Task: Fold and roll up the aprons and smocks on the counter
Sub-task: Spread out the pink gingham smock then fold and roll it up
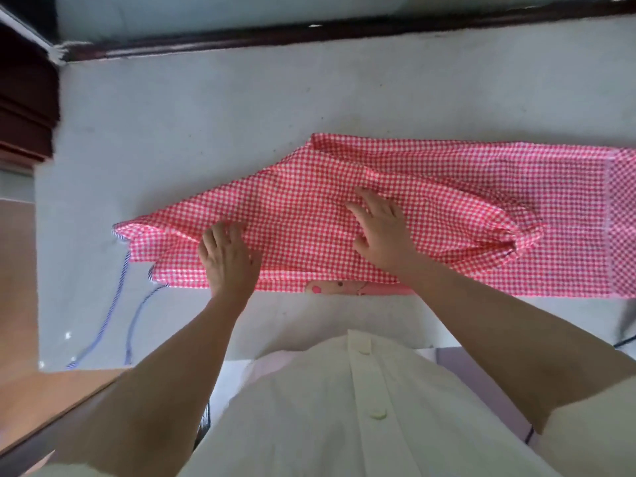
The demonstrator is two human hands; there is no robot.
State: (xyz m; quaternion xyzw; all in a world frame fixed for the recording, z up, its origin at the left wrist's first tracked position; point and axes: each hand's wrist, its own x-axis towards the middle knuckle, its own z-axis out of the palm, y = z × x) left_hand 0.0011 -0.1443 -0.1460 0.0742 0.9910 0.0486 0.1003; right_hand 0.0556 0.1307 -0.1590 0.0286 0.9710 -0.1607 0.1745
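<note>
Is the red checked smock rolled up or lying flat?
Flat, not rolled: the red checked smock lies spread along the counter, folded over itself, under the left hand and right hand.

Dark wood strip [344,31] runs along the foot of a pale wall [309,8] at the top. Dark brown stepped woodwork [24,98] stands at far left, orange-brown floor [17,287] below it. A white buttoned shirt [309,425] fills the bottom of the view.
</note>
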